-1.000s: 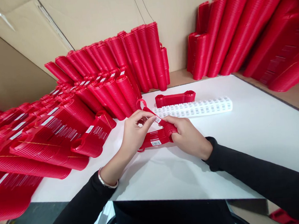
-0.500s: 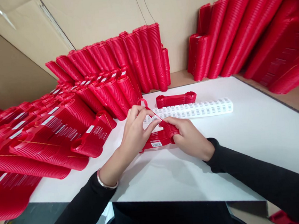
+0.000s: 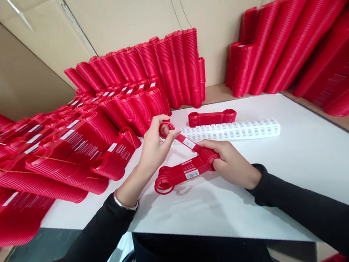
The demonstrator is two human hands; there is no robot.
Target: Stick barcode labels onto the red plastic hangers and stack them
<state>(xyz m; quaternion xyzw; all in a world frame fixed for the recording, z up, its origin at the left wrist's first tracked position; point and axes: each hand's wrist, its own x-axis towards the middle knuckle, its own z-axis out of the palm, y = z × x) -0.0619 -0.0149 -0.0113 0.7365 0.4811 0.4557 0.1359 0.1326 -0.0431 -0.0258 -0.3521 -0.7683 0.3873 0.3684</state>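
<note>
Evidently, the white worktop [image 3: 315, 167] gives a flat support, and the tall red stacks [image 3: 193, 68] stand at its back, leaning close together, which probably keeps them upright. Nearer, the right hand [image 3: 234, 162] has its fingers closed around one end of the red bundle [image 3: 179, 171], seemingly to steady it above the surface. The left hand [image 3: 154, 147] pinches the ring end of one red strip [image 3: 180, 138], raised at an angle, perhaps so its face stays readable. Whether this strip is fully separate, I cannot tell. Smallest, a white label [image 3: 189, 143] lies along it, between both hands.
</note>
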